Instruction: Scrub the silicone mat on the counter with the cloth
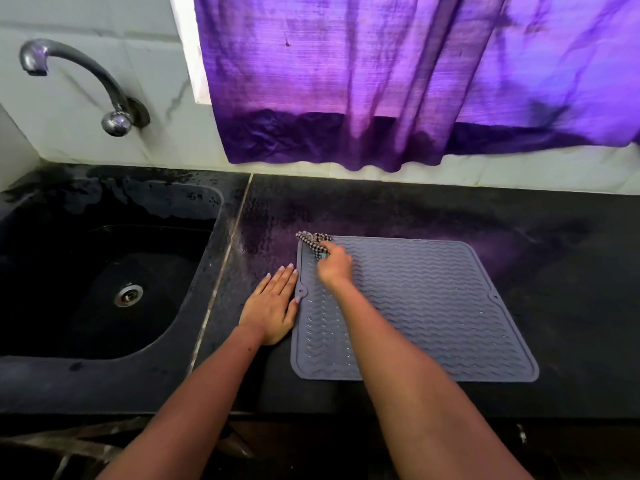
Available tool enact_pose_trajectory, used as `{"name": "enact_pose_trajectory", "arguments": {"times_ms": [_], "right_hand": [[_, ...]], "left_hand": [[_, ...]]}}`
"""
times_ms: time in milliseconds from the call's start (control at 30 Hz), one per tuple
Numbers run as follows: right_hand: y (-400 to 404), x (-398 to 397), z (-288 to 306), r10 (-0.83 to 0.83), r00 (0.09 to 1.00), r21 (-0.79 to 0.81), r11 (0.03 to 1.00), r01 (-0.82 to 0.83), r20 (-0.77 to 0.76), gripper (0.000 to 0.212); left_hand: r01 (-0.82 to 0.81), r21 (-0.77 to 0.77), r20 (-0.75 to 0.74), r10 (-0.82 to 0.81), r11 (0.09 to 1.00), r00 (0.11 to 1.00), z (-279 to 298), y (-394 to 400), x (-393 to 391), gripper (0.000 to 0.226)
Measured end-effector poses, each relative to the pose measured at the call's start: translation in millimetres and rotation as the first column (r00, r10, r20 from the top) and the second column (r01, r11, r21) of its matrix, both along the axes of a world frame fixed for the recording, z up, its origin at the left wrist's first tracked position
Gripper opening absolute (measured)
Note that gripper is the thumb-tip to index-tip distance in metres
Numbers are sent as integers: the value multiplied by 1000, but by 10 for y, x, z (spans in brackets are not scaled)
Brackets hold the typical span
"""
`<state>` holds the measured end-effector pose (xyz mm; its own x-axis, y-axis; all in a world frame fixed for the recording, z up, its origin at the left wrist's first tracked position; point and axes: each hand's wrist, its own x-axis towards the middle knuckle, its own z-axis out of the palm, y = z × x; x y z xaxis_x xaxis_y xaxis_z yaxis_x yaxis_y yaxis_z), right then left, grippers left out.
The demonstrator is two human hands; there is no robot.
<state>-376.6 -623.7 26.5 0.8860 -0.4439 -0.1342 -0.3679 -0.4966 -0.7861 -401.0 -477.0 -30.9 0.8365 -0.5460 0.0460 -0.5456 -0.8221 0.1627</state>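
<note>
Dark desk (571, 306) w/ grey silicone mat (433, 306): left hand (273, 306) flat, steadying its edge; right hand (334, 265) fingers clutch checked cloth (311, 241) at far corner.

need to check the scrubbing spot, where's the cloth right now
In the head view the cloth is bunched in the right hand at the far left corner of the silicone mat, right of the sink.

Grey silicone mat (433, 306), wavy-ridged with a raised rim, lies flat on the black counter (571, 306) to the right of the sink (104, 271), with a bunched checked cloth (313, 242) on its far left corner, overhanging the rim.
</note>
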Motion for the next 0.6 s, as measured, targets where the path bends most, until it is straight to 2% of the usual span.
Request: {"name": "enact_pose_trajectory", "arguments": {"times_ms": [67, 100, 133, 200, 267, 333, 367, 433, 600], "right_hand": [[-81, 105, 150, -180, 984, 300, 938, 172, -1, 37], [-130, 139, 198, -256, 967, 359, 903, 237, 8, 37], [-169, 152, 223, -295, 955, 318, 908, 272, 26, 39], [-166, 81, 231, -233, 968, 12, 972, 233, 88, 47], [-94, 12, 110, -25, 996, -278, 960, 47, 82, 53], [-15, -22, -91, 170, 980, -472, 859, -199, -105, 58], [15, -35, -177, 206, 959, -520, 807, -279, -195, 61], [30, -44, -258, 217, 936, -577, 741, -344, -278, 64], [-29, -17, -206, 248, 917, -588, 708, -391, -311, 63]], "left_hand": [[1, -6, -1, -1, 1000, 1000, -3, 1, 3, 80], [1, -6, 2, -1, 1000, 1000, -6, 3, 4, 80], [-1, -2, 6, 1, 1000, 1000, -9, 1, 5, 80], [-5, 8, 9, 5, 1000, 1000, -10, 2, 7, 80], [-5, 11, 13, 5, 1000, 1000, -11, 5, 6, 80], [-4, -1, 11, 4, 1000, 1000, -11, 5, 7, 80], [-4, -3, 11, 4, 1000, 1000, -13, 4, 8, 80], [-8, -3, 20, 8, 1000, 1000, -21, 1, 4, 80], [-13, -15, 20, 14, 1000, 1000, -34, 7, 11, 79]]}}
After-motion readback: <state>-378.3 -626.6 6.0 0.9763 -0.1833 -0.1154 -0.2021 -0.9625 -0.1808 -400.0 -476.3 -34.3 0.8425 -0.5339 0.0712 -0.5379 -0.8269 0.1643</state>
